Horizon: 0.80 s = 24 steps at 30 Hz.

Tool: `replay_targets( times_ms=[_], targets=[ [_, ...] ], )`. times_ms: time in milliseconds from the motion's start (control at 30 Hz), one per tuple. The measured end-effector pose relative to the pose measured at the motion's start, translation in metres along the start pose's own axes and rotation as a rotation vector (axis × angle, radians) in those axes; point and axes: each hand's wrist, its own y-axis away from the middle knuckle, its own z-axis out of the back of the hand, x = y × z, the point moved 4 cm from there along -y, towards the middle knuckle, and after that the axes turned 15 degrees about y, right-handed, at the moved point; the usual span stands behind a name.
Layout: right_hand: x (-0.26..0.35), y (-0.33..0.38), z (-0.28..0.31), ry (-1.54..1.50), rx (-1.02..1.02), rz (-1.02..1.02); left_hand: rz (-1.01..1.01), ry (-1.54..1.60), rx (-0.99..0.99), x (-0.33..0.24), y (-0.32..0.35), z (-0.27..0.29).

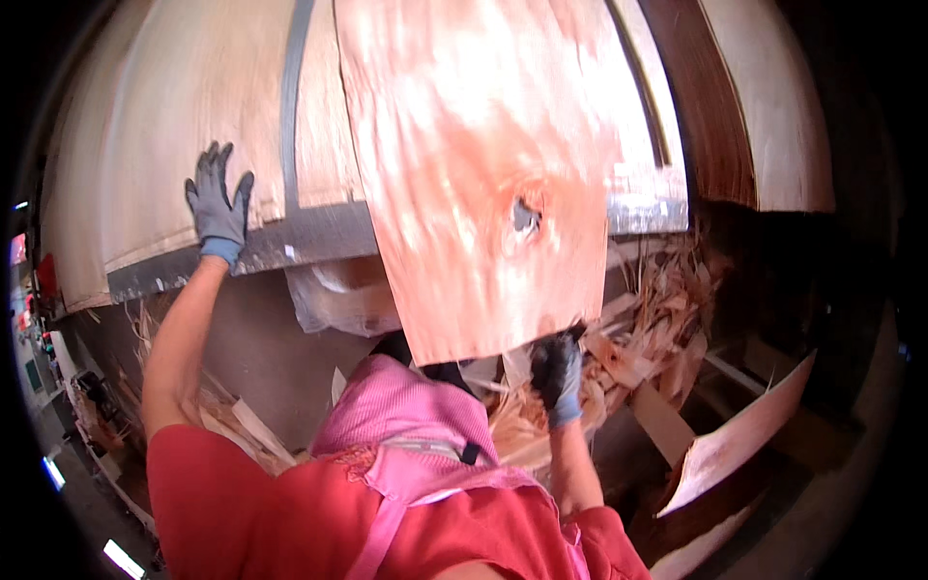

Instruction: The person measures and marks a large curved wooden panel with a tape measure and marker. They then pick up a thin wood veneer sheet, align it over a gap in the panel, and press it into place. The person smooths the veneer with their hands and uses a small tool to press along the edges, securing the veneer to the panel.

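Note:
My left hand (217, 208), in a grey and dark work glove, lies on a pale wood veneer sheet (193, 106) at the left. Its fingers are spread and it holds nothing. A reddish veneer sheet (464, 232) with a ragged knot hole (526, 216) reaches over the table's front edge toward me. My right hand (558, 372), gloved too, is closed at this sheet's near right corner; its fingertips are partly hidden by the sheet and in shadow.
The table's dark front edge (319, 232) runs across, with a grey strip (295, 97) between sheets. Veneer scraps (638, 348) are heaped below at the right. A curved veneer piece (739, 440) stands at the lower right. Another sheet (773, 106) overhangs at the far right.

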Motion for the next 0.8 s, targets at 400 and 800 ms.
replay_targets(
  times_ms=[400,800],
  targets=[
    [0.111,0.012,-0.024,-0.937,0.1,-0.67,0.136,0.031,0.147,-0.026,-0.011,0.023],
    [0.195,0.002,0.004,-1.106,-0.215,-0.719,-0.182,0.694,0.087,-0.029,-0.026,0.105]
  ],
)
